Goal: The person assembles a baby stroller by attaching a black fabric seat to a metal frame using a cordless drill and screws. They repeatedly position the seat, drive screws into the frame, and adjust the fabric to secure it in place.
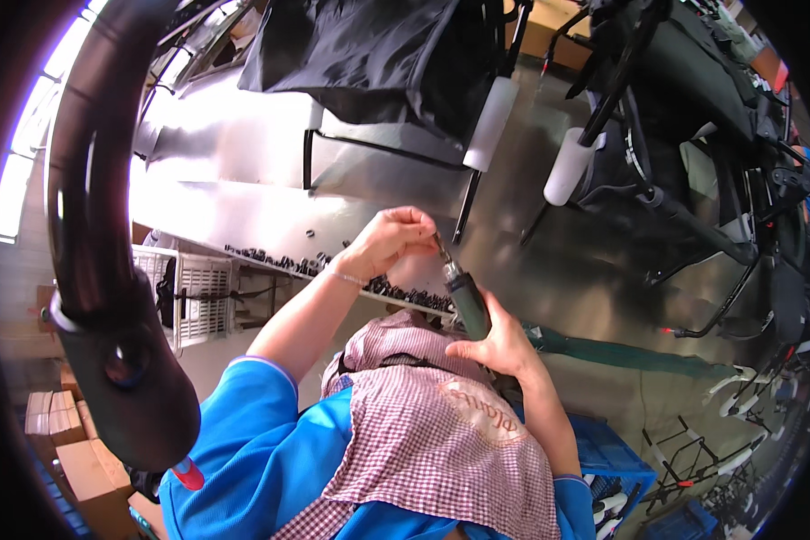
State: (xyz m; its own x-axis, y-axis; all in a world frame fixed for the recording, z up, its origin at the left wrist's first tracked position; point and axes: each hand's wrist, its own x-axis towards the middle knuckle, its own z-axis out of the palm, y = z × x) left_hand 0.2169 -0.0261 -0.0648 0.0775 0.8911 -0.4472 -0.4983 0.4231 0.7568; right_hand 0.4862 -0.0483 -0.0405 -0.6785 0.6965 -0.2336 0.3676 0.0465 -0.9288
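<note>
My right hand [502,342] is wrapped round a dark green and black power screwdriver [468,304], its bit pointing up and to the left. At the bit's tip, the thumb and fingers of my left hand [394,241] are pinched together. Whatever is between those fingers is too small to make out. Below my left hand, many small black parts [414,295] lie along the near edge of a shiny metal tabletop [270,211]. Beyond my hands stands a folding frame with black fabric [351,58] and white sleeves [492,126] on its dark tubes.
More black fabric frames [684,72] crowd the right side, with a second white sleeve [570,168] among them. A thick black tube [99,180] looms close at left. A white basket [202,297], cardboard boxes [94,472] and a blue crate [616,454] stand below the table.
</note>
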